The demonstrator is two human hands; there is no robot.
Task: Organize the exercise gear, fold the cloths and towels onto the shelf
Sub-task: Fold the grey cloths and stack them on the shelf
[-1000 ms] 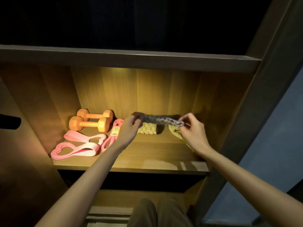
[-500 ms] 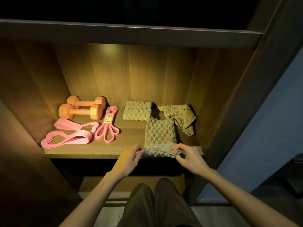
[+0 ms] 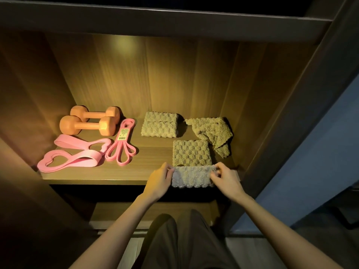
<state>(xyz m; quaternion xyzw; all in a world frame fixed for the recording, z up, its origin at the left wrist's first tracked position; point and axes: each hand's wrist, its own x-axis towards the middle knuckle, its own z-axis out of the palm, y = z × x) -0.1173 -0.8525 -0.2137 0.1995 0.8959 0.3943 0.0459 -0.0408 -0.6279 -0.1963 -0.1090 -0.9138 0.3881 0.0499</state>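
A checkered beige towel (image 3: 191, 156) lies on the wooden shelf (image 3: 97, 174) at the front right, its near edge lifted over the shelf's lip. My left hand (image 3: 158, 184) pinches the left corner of that edge and my right hand (image 3: 226, 180) pinches the right corner. Behind it rests a folded towel (image 3: 160, 127). A crumpled towel (image 3: 212, 133) lies at the back right. Two orange dumbbells (image 3: 87, 125) sit at the back left, with pink resistance bands (image 3: 77, 156) and a thinner pink loop band (image 3: 121, 146) in front of them.
The shelf's compartment is lit from above and closed in by wooden side walls (image 3: 252, 94) and an upper shelf board (image 3: 174, 22). A lower shelf (image 3: 124, 210) shows below. My legs are at the bottom of the view, and a blue-grey wall (image 3: 310, 162) is on the right.
The towel was held stretched in the air over the shelf; it has come down flat onto the shelf's front right, and both hands have drawn its near edge to the shelf's lip.
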